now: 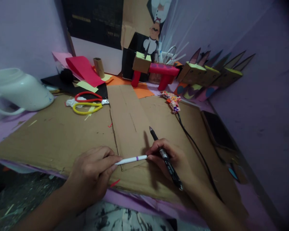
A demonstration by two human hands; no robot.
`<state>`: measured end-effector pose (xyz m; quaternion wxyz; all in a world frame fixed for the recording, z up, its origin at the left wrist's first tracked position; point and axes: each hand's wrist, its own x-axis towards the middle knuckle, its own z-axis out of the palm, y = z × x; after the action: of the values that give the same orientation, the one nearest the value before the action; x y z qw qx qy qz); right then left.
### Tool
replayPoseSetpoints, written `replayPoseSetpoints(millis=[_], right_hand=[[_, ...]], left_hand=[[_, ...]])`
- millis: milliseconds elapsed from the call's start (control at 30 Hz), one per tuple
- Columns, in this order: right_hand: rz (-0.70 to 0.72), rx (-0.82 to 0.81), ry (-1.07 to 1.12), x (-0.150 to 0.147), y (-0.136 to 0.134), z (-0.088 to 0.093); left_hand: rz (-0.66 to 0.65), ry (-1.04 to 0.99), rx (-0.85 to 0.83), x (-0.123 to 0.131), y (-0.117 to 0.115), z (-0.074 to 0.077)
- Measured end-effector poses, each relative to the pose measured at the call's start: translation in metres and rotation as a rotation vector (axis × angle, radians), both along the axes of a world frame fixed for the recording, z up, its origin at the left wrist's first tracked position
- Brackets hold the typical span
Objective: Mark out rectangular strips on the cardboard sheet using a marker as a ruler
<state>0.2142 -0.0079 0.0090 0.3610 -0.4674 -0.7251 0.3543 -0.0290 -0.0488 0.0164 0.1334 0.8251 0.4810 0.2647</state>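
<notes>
While a broad, flat sheet of brown cardboard [62,128] covers the tabletop before me, a tall black-and-white panel [93,32] stands behind it, its gold lettering too dim and blurred to read. A long, flat strip of tan cardboard [125,134] lies on the sheet, bearing thin dark lines and running away from me between my hands. My left hand [93,170] reaches in from the lower left, knuckles up and fingers bent, thumb and forefinger pinching one end of the rod. My right hand [175,158] angles in from the lower right, thumb and forefinger pressed together at the rod's other end. Red-and-yellow-handled scissors [104,101] rest left of the strip. A black pen [164,155] slants through my right hand, point away from me, any print on its barrel illegible. Level over the strip's near end is the slim white rod with a purple band [131,159].
</notes>
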Motion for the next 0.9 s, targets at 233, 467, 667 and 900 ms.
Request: replayPoseSetpoints(millis=[233,467,667,900], right_hand=[[0.04,0.049,0.033,0.001,0.001,-0.003],[-0.078,-0.107,0.22,-0.001,0.002,-0.002],[-0.102,-0.114,0.227,-0.001,0.005,0.002],[-0.013,-0.166,0.244,-0.004,-0.004,0.006]], left_hand=[[-0.014,-0.063,0.063,0.0,0.002,-0.007],[-0.055,-0.036,0.062,-0.003,0.003,-0.006],[-0.05,-0.031,0.092,-0.003,0.003,-0.009],[-0.073,0.038,0.056,-0.014,0.001,-0.001]])
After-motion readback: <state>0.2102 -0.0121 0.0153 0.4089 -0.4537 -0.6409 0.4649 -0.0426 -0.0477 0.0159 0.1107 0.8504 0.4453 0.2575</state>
